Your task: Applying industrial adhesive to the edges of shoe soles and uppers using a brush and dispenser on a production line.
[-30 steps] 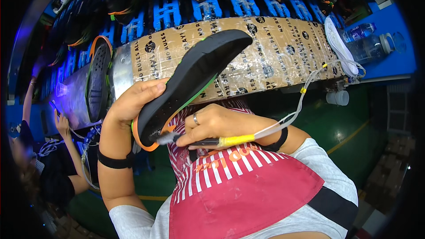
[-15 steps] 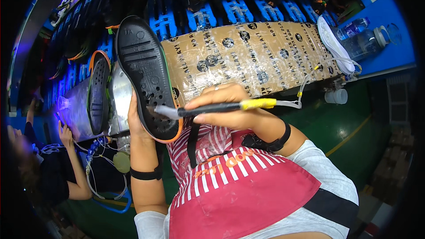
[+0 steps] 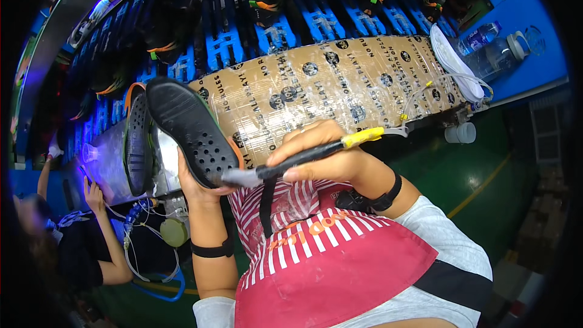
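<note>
The person's left hand [image 3: 197, 185] grips a black shoe [image 3: 191, 130] from beneath, fingers wrapped around its heel end so the perforated sole faces up, tilted toward the camera. The shoe sits just in front of the taped cardboard-covered bench [image 3: 340, 79], at its left end. The right hand [image 3: 322, 158] closes its fingers around a black brush tool [image 3: 291, 161] with a yellow collar, and its pale tip touches the near edge of the sole. A thin hose [image 3: 425, 94] runs from the tool's back end up across the bench. To the left of the bench, a second shoe [image 3: 136, 143] rests sole-out, and beyond it another person [image 3: 73, 249] works.

Judging from this, good work means keeping the sole steady and tilted, drawing the tip evenly along the rim, and keeping the hose slack so it does not tug the tool.
</note>
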`<state>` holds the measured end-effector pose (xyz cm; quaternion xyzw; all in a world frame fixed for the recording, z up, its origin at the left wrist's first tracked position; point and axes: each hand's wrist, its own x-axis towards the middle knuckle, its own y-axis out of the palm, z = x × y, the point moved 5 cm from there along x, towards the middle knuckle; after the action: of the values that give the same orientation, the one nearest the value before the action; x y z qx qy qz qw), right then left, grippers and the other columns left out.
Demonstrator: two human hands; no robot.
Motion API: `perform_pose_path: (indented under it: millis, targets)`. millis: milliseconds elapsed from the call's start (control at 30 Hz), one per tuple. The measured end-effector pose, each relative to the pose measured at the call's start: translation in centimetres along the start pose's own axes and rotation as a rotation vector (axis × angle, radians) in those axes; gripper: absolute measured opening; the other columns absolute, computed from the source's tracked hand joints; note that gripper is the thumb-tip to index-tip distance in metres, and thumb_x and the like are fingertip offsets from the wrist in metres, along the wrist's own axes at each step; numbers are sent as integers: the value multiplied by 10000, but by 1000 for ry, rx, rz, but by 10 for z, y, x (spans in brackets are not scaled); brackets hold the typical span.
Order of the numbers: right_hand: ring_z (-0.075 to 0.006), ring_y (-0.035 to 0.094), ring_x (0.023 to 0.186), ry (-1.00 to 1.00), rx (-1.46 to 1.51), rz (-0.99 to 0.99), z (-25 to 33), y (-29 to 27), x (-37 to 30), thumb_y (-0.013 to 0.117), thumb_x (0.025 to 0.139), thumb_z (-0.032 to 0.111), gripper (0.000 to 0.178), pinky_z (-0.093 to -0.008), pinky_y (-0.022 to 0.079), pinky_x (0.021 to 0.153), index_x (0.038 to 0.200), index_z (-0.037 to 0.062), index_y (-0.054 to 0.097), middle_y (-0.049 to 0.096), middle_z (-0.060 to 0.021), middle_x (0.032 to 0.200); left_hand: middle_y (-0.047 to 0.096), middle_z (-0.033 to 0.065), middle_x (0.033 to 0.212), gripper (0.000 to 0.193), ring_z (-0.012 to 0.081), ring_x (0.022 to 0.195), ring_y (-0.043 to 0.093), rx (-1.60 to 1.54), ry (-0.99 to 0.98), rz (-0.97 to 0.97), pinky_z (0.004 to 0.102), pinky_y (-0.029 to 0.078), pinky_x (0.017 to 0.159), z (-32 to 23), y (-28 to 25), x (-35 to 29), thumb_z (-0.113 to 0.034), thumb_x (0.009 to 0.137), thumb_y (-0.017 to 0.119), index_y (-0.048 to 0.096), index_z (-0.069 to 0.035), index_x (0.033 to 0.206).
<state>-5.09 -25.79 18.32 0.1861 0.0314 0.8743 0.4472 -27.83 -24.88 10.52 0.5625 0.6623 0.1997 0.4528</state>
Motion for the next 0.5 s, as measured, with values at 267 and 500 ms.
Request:
perform_pose_path:
  millis: [267, 500]
  targets:
    - [-108, 625, 774, 76, 105, -258, 0, -14, -7, 693, 750, 45, 263, -213, 501, 708, 1005, -9, 654, 671, -100, 904, 303, 144, 1411, 523, 341, 1302, 251, -82, 125, 564, 542, 183, 1046, -18, 10, -14, -374, 888, 419, 376, -82, 1320]
    - [-90, 600, 754, 37, 106, -350, -6, -19, -7, 684, 772, 67, 274, -194, 477, 655, 1029, -18, 644, 648, -86, 901, 131, 211, 1469, 626, 403, 1357, 91, -364, -18, 335, 609, 36, 1053, 9, -15, -29, -393, 903, 390, 223, -66, 1410]
